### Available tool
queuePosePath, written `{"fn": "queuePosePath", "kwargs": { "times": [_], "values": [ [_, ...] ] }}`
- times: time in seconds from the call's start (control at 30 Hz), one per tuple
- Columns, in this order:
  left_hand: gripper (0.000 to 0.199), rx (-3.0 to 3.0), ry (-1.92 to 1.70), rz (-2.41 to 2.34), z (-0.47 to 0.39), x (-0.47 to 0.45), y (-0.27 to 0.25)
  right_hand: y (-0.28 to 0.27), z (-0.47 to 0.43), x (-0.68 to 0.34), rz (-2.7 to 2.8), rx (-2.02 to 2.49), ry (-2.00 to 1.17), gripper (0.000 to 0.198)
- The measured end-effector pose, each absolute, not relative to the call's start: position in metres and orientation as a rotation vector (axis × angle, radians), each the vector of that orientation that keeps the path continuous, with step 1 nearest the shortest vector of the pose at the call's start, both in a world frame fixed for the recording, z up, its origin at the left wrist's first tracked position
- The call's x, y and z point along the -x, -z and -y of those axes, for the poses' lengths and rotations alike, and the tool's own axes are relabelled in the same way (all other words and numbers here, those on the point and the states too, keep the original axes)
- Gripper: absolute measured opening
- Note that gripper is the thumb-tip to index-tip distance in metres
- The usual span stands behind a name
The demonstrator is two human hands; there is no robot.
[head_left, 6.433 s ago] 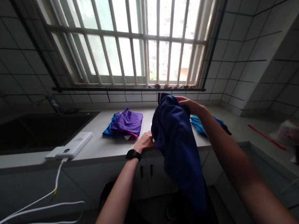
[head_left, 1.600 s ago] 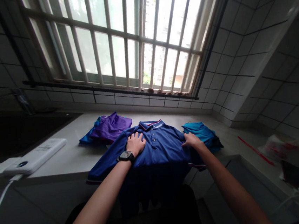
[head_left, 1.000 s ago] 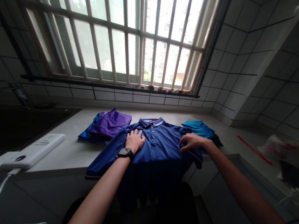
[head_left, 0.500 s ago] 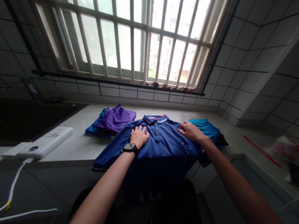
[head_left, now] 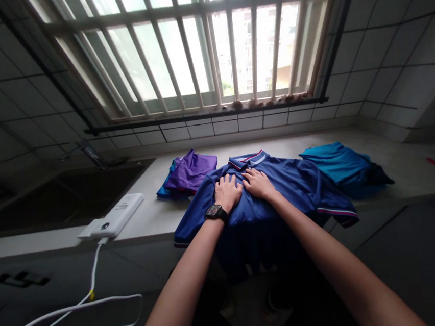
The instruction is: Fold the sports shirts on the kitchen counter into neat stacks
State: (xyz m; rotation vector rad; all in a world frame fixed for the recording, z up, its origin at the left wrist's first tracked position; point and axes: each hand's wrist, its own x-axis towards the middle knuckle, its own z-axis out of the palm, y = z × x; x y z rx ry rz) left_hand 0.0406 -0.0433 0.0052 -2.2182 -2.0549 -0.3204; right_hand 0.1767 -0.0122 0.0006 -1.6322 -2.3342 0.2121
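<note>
A navy polo shirt (head_left: 288, 176) with a striped collar and striped sleeve cuffs lies front up on the white counter. Its lower part hangs over the front edge into shadow. On the left chest of the picture rests my left hand (head_left: 228, 191), fingers spread on the fabric, a black watch (head_left: 216, 212) at the wrist. Close beside it, my right hand (head_left: 258, 183) lies flat near the button placket, which it partly covers. The two hands are a small gap apart, and neither grips the cloth.
Purple and blue folded clothes (head_left: 195, 171) sit left of the shirt; a teal folded pile (head_left: 338, 164) lies to its right. A white power bank (head_left: 124, 213) with a cable (head_left: 93, 272) stands by the dark sink (head_left: 70, 192). A barred window (head_left: 206, 46) is behind the counter (head_left: 277, 142).
My right hand has moved left from the shirt's right shoulder side to the middle of the chest. My left hand stays on the fabric. The camera view has turned and tilted.
</note>
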Motion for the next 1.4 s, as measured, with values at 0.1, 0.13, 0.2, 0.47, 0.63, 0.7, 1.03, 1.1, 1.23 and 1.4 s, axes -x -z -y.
{"fn": "queuePosePath", "kwargs": {
  "times": [0.1,0.13,0.2,0.47,0.63,0.7,1.03,1.1,1.23,1.4],
  "values": [
    [0.047,2.196,0.307,1.968,0.053,-0.045,-0.018,-0.001,0.013,-0.178,2.34,1.618,-0.238,0.053],
    [0.046,2.17,0.311,1.949,0.06,-0.044,-0.025,-0.001,0.013,-0.179,2.346,1.615,-0.244,0.053],
    [0.042,2.078,0.316,1.99,0.077,-0.034,-0.04,-0.002,0.013,-0.179,2.356,1.607,-0.258,0.053],
    [0.045,1.914,0.112,2.49,0.133,0.064,-0.052,-0.001,0.011,-0.179,2.351,1.589,-0.274,0.053],
    [0.026,1.869,0.55,2.399,0.13,0.077,-0.056,-0.002,0.013,-0.179,2.348,1.586,-0.273,0.053],
    [0.027,1.811,0.626,2.353,0.123,0.078,-0.068,-0.002,0.013,-0.179,2.348,1.583,-0.274,0.053],
    [0.039,1.573,0.462,2.254,0.042,0.111,-0.141,-0.006,0.003,-0.173,2.399,1.631,-0.327,0.058],
    [0.037,1.588,0.385,2.238,0.031,0.108,-0.145,-0.005,-0.002,-0.172,2.4,1.623,-0.332,0.058],
    [0.036,1.744,0.296,2.055,0.029,0.063,-0.126,-0.005,-0.011,-0.17,2.413,1.616,-0.361,0.059],
    [0.035,2.379,0.052,1.665,0.036,-0.014,-0.064,-0.005,-0.017,-0.171,2.363,1.599,-0.352,0.06]
  ]
}}
